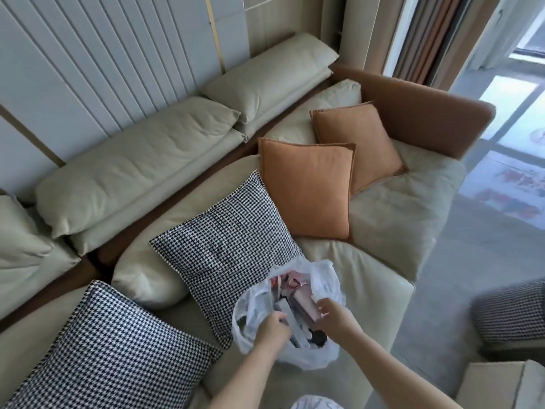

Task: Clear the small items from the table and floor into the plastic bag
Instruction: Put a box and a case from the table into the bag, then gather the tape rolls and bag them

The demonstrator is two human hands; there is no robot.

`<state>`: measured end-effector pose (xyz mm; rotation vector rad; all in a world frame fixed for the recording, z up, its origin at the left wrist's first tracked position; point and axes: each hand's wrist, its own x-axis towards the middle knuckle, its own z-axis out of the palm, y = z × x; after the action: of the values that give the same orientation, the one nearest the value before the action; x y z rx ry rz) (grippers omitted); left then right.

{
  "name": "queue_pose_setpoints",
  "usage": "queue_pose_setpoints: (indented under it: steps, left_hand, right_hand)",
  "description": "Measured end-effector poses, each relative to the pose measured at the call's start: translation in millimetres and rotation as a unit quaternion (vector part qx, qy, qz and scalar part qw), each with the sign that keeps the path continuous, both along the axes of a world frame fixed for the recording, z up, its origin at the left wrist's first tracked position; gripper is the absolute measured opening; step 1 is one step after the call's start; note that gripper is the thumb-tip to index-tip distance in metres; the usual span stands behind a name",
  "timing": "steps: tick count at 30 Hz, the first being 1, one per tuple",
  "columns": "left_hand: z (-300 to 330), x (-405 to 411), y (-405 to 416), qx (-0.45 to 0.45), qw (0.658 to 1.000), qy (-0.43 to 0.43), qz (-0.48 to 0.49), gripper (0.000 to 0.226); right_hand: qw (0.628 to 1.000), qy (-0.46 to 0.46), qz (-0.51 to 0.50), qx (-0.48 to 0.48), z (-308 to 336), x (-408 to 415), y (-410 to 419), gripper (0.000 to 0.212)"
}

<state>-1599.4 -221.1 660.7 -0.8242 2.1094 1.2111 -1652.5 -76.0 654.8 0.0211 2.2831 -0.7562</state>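
A white plastic bag stands open on the front edge of the sofa seat, filled with several small items. My left hand has its fingers curled over the bag's near left rim, beside a flat grey item sticking out of it. At the bag's mouth, my right hand grips the end of a brownish-pink box that lies partly inside the bag. Pink and red wrappers show deeper in the bag.
Two houndstooth cushions and two orange cushions lie on the beige sofa behind the bag. A houndstooth stool and a cardboard box stand on the grey floor at the right. Something white sits at the bottom edge.
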Motion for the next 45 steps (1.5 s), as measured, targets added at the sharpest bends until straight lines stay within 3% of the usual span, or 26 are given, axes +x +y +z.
queue_pose_setpoints:
  steps: [9, 15, 20, 24, 30, 35, 45]
  left_hand:
    - [61, 48, 34, -0.081, 0.958, 0.079, -0.265, 0.031]
    - [75, 84, 73, -0.139, 0.894, 0.125, -0.406, 0.030]
    - [71, 118, 125, -0.134, 0.838, 0.122, -0.514, 0.035]
    - [68, 151, 174, -0.126, 0.780, 0.139, -0.597, 0.035]
    - [66, 216, 244, -0.104, 0.703, 0.136, -0.690, 0.034]
    - [57, 284, 286, -0.088, 0.628, 0.139, -0.761, 0.032]
    - [39, 442, 333, -0.093, 0.540, 0.113, -0.829, 0.029]
  right_hand:
    - [0.994, 0.081, -0.040, 0.059, 43, 89, 55, 0.033]
    - [0.978, 0.132, -0.103, 0.124, 65, 164, 87, 0.035]
    - [0.964, 0.135, -0.133, 0.185, 64, 234, 122, 0.037]
    - [0.950, 0.114, -0.213, 0.196, 61, 293, 153, 0.038]
    - [0.909, 0.071, -0.363, 0.190, 58, 392, 198, 0.034]
    - [0.848, 0.042, -0.500, 0.169, 49, 482, 222, 0.033]
    - [0.771, -0.004, -0.622, 0.136, 28, 667, 235, 0.035]
